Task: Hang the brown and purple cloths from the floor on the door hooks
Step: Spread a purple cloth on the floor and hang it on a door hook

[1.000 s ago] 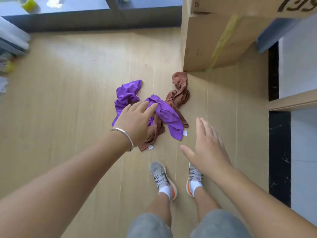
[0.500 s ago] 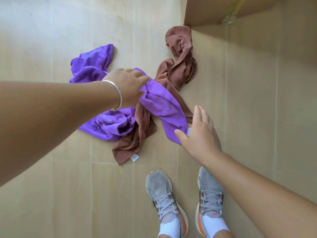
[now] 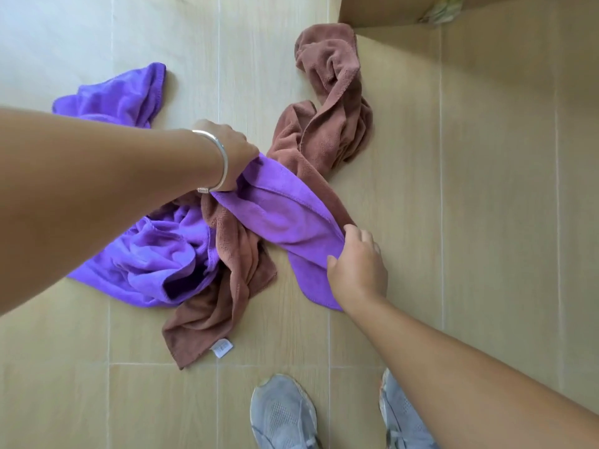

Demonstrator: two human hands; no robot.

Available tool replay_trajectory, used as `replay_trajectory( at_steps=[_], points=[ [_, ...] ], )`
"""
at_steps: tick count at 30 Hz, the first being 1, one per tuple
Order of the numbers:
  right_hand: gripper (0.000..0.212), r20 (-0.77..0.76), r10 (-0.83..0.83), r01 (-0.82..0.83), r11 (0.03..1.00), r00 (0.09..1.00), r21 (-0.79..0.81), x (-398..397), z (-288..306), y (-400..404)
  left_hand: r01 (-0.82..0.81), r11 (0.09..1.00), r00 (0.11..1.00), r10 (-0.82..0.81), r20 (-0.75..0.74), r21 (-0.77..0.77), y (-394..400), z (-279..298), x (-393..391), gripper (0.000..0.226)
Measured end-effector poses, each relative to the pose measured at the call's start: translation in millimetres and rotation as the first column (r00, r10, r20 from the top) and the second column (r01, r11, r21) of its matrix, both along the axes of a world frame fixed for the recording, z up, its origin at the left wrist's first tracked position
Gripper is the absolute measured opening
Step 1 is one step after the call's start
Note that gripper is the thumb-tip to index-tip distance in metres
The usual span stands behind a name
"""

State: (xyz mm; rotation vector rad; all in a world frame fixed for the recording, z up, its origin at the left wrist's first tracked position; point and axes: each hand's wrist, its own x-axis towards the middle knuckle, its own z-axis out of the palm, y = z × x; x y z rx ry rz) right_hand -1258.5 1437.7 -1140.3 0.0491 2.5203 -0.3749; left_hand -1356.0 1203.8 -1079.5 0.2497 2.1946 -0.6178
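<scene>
Both cloths lie tangled together on the pale wood floor, in front of the person's grey shoes. The brown cloth is a long, twisted strip whose long axis runs from the far end, bunched against the corner of a cardboard box at the top edge of the floor, down toward the shoes, where its near corner with a small white tag points at the left shoe. The purple cloth crosses over it: one crumpled mass spreads to the left, and a stretched band runs diagonally from the middle toward the lower right.

The left hand, with a silver bangle on the wrist, has its fingers curled round the upper end of that purple band, gripping it. The right hand pinches the lower end of the band between thumb and curled fingers, and the purple tip hangs past it toward the near edge of the floor.
</scene>
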Motion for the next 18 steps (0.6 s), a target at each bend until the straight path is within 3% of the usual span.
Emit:
replay_trajectory(
  at_steps=[4,7,12,18],
  points=[
    [0.025,0.060,-0.012,0.011,1.000,0.998,0.018,-4.9,1.1,-7.6,-0.012,0.999,0.992,0.005,-0.128,-0.053,-6.4,6.4,13.7,0.019],
    [0.018,0.071,0.067,-0.071,0.995,0.995,0.068,-10.6,26.1,-7.0,-0.054,0.999,0.974,0.054,-0.218,0.006,-20.1,28.8,30.9,0.021],
    [0.026,0.018,0.208,-0.208,0.970,0.978,0.124,-36.2,106.8,-6.1,-0.102,0.987,0.928,0.140,-0.346,0.125,-56.5,96.2,60.5,0.016],
    [0.027,-0.126,0.346,-0.351,0.936,0.930,-0.022,-86.9,226.7,-38.5,-0.275,0.935,0.859,0.343,-0.381,0.223,-100.4,217.8,76.9,0.025]
  ],
)
